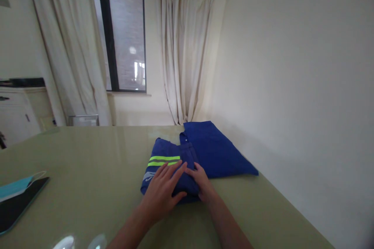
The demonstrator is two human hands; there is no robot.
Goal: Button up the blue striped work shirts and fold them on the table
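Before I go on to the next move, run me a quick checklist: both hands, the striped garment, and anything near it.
1. Left hand on the striped garment: ok, spread on top.
2. Right hand at the garment's right side: ok.
3. Right hand's grip on the cloth: cannot tell, some fingers are hidden.
4. Garment apart from the plain blue cloth: not ok, they meet or overlap in this view.
5. Face mask and dark flat object away from the hands: ok, both at the far left of the view.
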